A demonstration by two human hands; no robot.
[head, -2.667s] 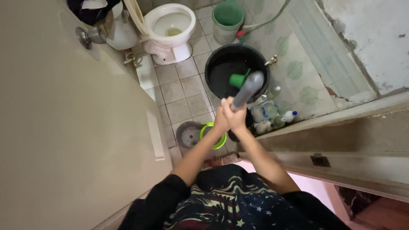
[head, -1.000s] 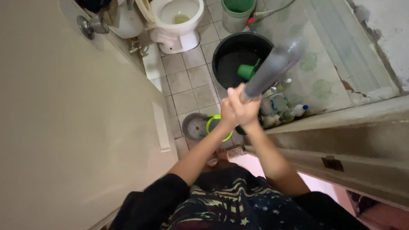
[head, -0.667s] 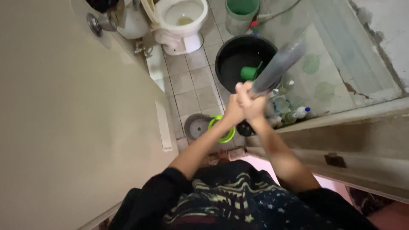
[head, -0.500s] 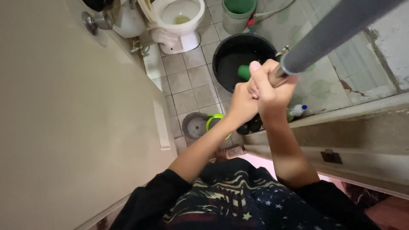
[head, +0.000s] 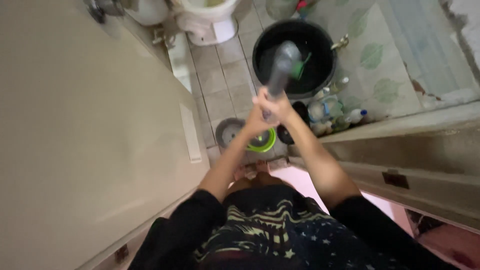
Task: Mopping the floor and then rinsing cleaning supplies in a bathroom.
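Door [head: 90, 140] along the left; toilet [head: 207, 17] at the far end of the tiled floor [head: 225, 75], with a bucket [head: 295, 57] to its right holding a dipper [head: 300, 67]. Bottles [head: 335, 112] cluster just nearer than the bucket, against the wall [head: 390, 60] on the right. Two small basins [head: 245, 137] side by side on the floor just inside the doorway, left of the bottles, under the joined left hand [head: 257, 120] and right hand [head: 280, 107], which hold a tube [head: 280, 70] over the bucket.

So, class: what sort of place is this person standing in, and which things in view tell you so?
Most likely a small home bathroom: a toilet on a tiled floor, a black water bucket with a green dipper, and bottles along the wall.
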